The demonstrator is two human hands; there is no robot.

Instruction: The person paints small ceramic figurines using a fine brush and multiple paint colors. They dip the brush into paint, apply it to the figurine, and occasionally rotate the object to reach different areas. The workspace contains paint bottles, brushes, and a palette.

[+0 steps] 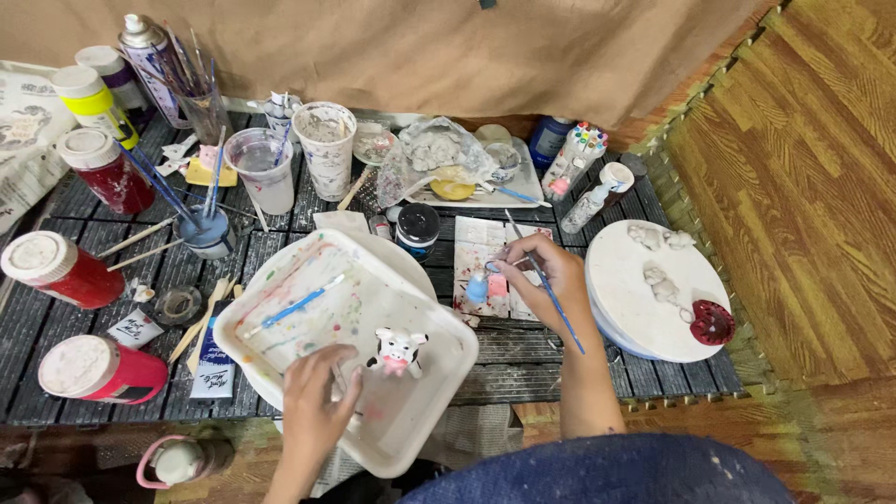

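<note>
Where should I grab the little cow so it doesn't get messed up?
Pinch the cow figurine by its two white flanks, coming down from above. It stands upright in the white tray, with its face and pink snout toward you, so the sides are free.

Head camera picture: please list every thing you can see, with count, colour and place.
Cow figurine: one, white, black, pink; in tray.
Tray: one, white, paint-stained; front centre.
Blue brush: one; lying in tray.
Paint jars: three, red with white lids; left side.
Plastic cups: two, clear and white; back centre.
Round board: one, white, carrying pale figurines; right.
Red piece: one; board's edge.
Table: one, dark slats.
Left hand: on tray's front.
Right hand: holds a thin brush over a tile.
</note>
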